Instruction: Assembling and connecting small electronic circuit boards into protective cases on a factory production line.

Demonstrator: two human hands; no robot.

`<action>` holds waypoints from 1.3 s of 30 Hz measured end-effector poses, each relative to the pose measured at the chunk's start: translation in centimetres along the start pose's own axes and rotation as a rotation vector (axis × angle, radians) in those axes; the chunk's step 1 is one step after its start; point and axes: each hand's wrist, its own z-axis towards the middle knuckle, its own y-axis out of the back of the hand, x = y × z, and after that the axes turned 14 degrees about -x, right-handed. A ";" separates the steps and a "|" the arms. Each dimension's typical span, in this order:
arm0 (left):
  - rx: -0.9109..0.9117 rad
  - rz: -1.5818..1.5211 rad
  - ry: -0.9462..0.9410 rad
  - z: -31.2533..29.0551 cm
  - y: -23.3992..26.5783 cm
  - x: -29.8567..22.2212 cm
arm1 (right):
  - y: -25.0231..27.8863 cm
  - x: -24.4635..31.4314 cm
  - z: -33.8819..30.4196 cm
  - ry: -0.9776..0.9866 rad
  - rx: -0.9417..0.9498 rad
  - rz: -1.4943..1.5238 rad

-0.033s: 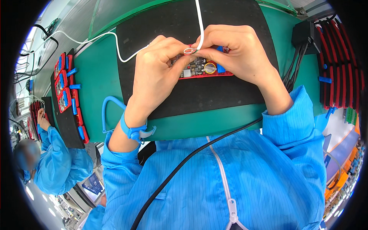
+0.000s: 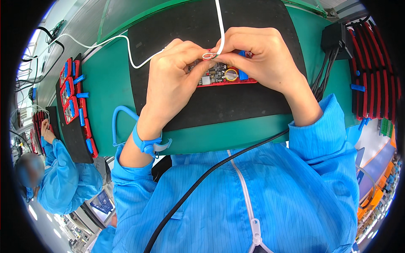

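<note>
the person's left hand (image 2: pixel 171 74) pinches a small white wire loop (image 2: pixel 208 55) between thumb and forefinger. the right hand (image 2: pixel 270 59) pinches the lower end of a white cable (image 2: pixel 220 25) the same way, its fingertips meeting the left hand's at the loop. the finer strands between the 2 thumbs are too small to make out.

below the fingertips, a circuit board (image 2: pixel 217 76) in a red frame lies on a black mat (image 2: pixel 228 107), partly hidden by both hands. a round yellow-rimmed component (image 2: pixel 231 75) sits on the board, with a blue clip (image 2: pixel 243 75) just to its right. a thin white cord (image 2: pixel 126 44) runs in from the left and passes out of sight at the left hand.

the black mat rests on a green work surface (image 2: pixel 103 101). a blue wrist strap (image 2: pixel 148 145) with a coiled lead circles the left wrist. red-framed boards (image 2: pixel 69 90) with blue clips stand at the left; a stack of red and black frames (image 2: pixel 371 71) is at the far right, near a black box (image 2: pixel 336 40). a co-worker in a blue smock (image 2: pixel 65 181) is at the far left.
</note>
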 end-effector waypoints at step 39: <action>-0.079 0.210 0.185 1.2 4.3 1.8 | 0.0 -0.2 0.5 0.080 0.003 0.051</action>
